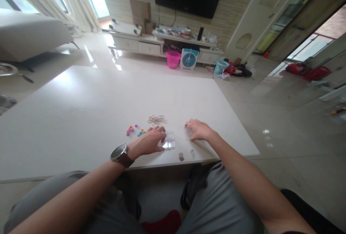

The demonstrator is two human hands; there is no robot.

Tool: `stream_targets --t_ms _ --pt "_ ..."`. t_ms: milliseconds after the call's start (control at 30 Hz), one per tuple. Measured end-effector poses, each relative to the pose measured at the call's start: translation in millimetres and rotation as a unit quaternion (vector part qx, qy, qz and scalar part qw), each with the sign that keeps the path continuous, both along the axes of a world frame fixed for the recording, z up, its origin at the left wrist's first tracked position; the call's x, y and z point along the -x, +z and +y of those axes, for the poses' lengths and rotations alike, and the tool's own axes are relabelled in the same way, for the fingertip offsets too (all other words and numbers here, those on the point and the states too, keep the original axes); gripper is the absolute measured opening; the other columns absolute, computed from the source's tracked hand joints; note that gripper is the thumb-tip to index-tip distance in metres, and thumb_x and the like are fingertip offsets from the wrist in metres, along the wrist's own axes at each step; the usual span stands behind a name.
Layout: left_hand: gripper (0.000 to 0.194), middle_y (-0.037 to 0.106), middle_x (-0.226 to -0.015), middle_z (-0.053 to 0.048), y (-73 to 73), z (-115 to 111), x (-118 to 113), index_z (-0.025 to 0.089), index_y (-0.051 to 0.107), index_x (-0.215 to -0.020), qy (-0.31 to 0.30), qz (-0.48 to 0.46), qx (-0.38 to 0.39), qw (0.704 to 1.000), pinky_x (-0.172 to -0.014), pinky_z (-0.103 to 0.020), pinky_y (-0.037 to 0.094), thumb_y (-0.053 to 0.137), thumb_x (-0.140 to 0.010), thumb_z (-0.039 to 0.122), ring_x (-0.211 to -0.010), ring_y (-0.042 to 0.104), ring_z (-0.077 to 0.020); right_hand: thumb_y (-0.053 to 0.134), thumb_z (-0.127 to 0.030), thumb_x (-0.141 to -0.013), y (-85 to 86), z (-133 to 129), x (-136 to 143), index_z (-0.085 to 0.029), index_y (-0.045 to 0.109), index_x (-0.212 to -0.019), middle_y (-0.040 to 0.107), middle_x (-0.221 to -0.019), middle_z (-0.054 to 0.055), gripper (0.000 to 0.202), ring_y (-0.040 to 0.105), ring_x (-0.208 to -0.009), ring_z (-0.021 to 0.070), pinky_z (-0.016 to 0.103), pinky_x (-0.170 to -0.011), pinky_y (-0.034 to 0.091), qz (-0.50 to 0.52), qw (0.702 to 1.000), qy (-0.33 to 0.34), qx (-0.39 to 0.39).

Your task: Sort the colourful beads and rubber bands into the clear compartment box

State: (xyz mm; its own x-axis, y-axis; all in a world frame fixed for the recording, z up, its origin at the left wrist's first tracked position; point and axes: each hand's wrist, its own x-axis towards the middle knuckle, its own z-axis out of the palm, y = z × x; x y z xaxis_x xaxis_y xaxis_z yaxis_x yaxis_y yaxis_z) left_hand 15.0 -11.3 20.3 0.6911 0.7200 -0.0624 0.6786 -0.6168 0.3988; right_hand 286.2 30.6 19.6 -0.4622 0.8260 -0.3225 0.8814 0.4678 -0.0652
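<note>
My left hand point(151, 141), with a watch on its wrist, has thumb and fingers about the left side of a clear plastic box point(170, 141) with compartments, which lies on the table. To the right, my right hand point(199, 130) curls its fingers around a small clear plastic piece point(188, 133); its exact kind is hard to make out. Between the hands and the near edge lie a small yellow-and-blue cartoon figure point(181, 156) and a pale key-like charm point(193, 154). Left of the box are pink beads point(130, 130) and multicoloured beads point(141, 132), partly behind my left hand.
A pile of thin coloured rings point(157, 119) lies beyond my left hand on the white table point(108, 100). My legs are under the near edge. Across the floor stand a pink basket point(173, 60), a blue fan point(189, 59) and a low cabinet point(150, 48).
</note>
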Motion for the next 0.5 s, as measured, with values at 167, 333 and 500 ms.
stream_targets --t_ms 167,333,500 --pt "0.023 0.057 -0.117 -0.007 -3.4 1 3 0.02 0.062 -0.082 0.01 -0.019 0.018 1.0 -0.093 -0.04 0.043 0.074 -0.075 0.039 -0.11 0.053 -0.0272 0.077 -0.032 -0.064 4.2 -6 6 -0.017 0.059 -0.112 0.059 -0.112 0.012 0.053 0.058 -0.099 0.0262 0.032 -0.08 0.048 0.029 1.0 0.003 -0.012" --pt "0.039 0.06 -0.116 -0.009 0.6 0 -2 0.02 0.062 -0.102 0.059 -0.177 0.077 0.979 -0.096 -0.042 0.046 0.071 -0.078 0.05 -0.11 0.055 -0.0271 0.08 -0.033 -0.066 17.1 -15 16 -0.018 0.055 -0.117 0.057 -0.115 0.009 0.059 0.058 -0.101 0.0243 0.035 -0.086 0.049 0.221 0.971 0.046 -0.078" --pt "0.033 0.068 -0.099 -0.007 6.8 -3 -18 0.017 0.064 -0.097 0.117 -0.353 0.217 0.902 -0.08 -0.032 0.052 0.068 -0.082 0.046 -0.09 0.064 -0.0184 0.078 -0.032 -0.071 32.1 -25 34 -0.023 0.053 -0.125 0.06 -0.115 0.009 0.06 0.056 -0.104 0.0264 0.041 -0.092 0.047 0.347 0.919 0.112 -0.149"
